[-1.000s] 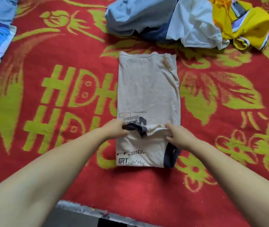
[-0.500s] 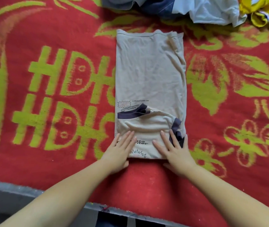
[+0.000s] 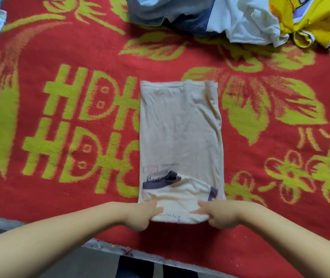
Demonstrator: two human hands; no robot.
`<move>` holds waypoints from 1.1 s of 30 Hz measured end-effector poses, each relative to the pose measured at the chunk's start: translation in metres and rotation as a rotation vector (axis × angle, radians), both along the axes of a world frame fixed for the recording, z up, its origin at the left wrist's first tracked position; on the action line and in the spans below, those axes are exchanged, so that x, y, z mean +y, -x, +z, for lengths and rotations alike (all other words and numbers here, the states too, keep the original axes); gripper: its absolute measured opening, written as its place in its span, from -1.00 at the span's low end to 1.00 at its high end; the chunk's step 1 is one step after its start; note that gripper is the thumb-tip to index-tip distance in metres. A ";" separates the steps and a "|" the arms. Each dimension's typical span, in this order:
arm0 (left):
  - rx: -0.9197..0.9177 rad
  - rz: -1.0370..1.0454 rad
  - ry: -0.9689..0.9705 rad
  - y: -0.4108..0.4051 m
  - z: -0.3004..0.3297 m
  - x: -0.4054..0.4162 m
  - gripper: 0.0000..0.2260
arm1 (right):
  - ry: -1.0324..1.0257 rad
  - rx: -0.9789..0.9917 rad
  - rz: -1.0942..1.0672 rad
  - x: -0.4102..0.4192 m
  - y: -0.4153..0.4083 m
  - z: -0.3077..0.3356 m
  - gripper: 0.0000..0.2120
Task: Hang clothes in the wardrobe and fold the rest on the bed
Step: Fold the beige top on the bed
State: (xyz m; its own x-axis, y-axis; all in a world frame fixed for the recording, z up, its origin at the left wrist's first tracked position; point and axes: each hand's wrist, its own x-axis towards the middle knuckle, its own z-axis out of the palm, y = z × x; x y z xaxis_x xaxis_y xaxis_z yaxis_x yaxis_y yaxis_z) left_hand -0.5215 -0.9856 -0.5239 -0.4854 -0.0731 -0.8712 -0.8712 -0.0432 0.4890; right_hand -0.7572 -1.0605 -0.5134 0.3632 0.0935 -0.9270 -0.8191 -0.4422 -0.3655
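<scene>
Two hands grip the near end of a folded beige cotton T-shirt [image 3: 180,137] on a red-and-green patterned bed blanket [image 3: 59,47].

The left hand [image 3: 142,214] and right hand [image 3: 220,213] each pinch a near corner; a crumpled pile of unfolded clothes [image 3: 240,17] lies well beyond.
</scene>
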 end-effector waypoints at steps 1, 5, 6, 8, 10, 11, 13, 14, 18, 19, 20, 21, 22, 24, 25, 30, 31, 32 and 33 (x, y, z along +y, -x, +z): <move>0.035 0.030 -0.076 -0.001 0.003 -0.002 -0.44 | -0.064 0.012 -0.010 -0.001 -0.001 0.007 -0.53; 0.064 0.292 -0.203 -0.020 0.012 -0.035 -0.82 | -0.098 -0.015 -0.048 -0.043 -0.012 0.023 -0.86; 0.053 0.387 -0.216 -0.027 0.011 -0.050 -0.76 | -0.067 -0.026 -0.113 -0.059 -0.014 0.022 -0.85; 0.032 0.579 -0.146 -0.044 0.007 -0.083 -0.71 | 0.026 -0.075 -0.256 -0.094 -0.018 0.014 -0.77; -0.013 0.742 -0.024 -0.059 -0.001 -0.115 -0.74 | 0.175 -0.111 -0.364 -0.123 -0.024 0.005 -0.67; -0.047 0.818 0.041 -0.064 -0.007 -0.129 -0.79 | 0.274 -0.133 -0.422 -0.134 -0.028 -0.001 -0.62; -0.153 0.945 0.259 -0.068 -0.022 -0.149 -0.76 | 0.516 -0.197 -0.541 -0.146 -0.037 -0.014 -0.49; -0.232 0.979 0.452 -0.066 -0.027 -0.152 -0.68 | 0.650 -0.230 -0.580 -0.146 -0.041 -0.020 -0.42; -0.279 0.640 1.081 -0.027 -0.042 -0.107 -0.45 | 0.936 -0.388 -0.402 -0.095 -0.047 -0.037 -0.24; -0.249 0.461 1.119 -0.012 -0.047 -0.083 -0.38 | 0.904 -0.405 -0.307 -0.072 -0.045 -0.042 -0.19; -0.226 0.277 1.101 0.001 -0.052 -0.059 -0.31 | 0.847 -0.402 -0.219 -0.048 -0.041 -0.048 -0.13; -0.211 0.139 1.041 0.010 -0.058 -0.036 -0.23 | 0.784 -0.378 -0.141 -0.028 -0.034 -0.054 -0.06; -0.219 0.055 0.965 0.014 -0.065 -0.018 -0.17 | 0.735 -0.329 -0.068 -0.012 -0.024 -0.061 -0.01; -0.277 0.025 0.874 0.011 -0.079 -0.002 -0.11 | 0.740 -0.206 0.018 0.001 -0.004 -0.074 0.04; -0.318 0.039 0.873 0.007 -0.082 -0.004 -0.11 | 0.783 -0.165 0.035 -0.002 0.003 -0.078 0.05; -0.397 0.069 0.863 0.000 -0.080 -0.023 -0.29 | 0.857 -0.122 0.040 -0.023 -0.009 -0.082 -0.30; -0.377 0.061 0.832 -0.001 -0.077 -0.025 -0.28 | 0.835 -0.114 0.019 -0.025 -0.011 -0.077 -0.33; -0.349 0.043 0.783 -0.002 -0.071 -0.025 -0.25 | 0.799 -0.106 0.013 -0.025 -0.012 -0.070 -0.33; -0.315 0.023 0.709 -0.004 -0.061 -0.026 -0.23 | 0.755 -0.108 0.012 -0.025 -0.011 -0.060 -0.33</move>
State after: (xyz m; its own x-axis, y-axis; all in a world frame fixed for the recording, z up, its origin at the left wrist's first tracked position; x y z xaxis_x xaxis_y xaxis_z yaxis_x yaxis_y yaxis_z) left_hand -0.5179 -1.0112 -0.5851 -0.2138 -0.6717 -0.7094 -0.9765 0.1675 0.1357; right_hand -0.7459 -1.0850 -0.5737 0.4582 -0.5469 -0.7007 -0.7894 -0.6127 -0.0380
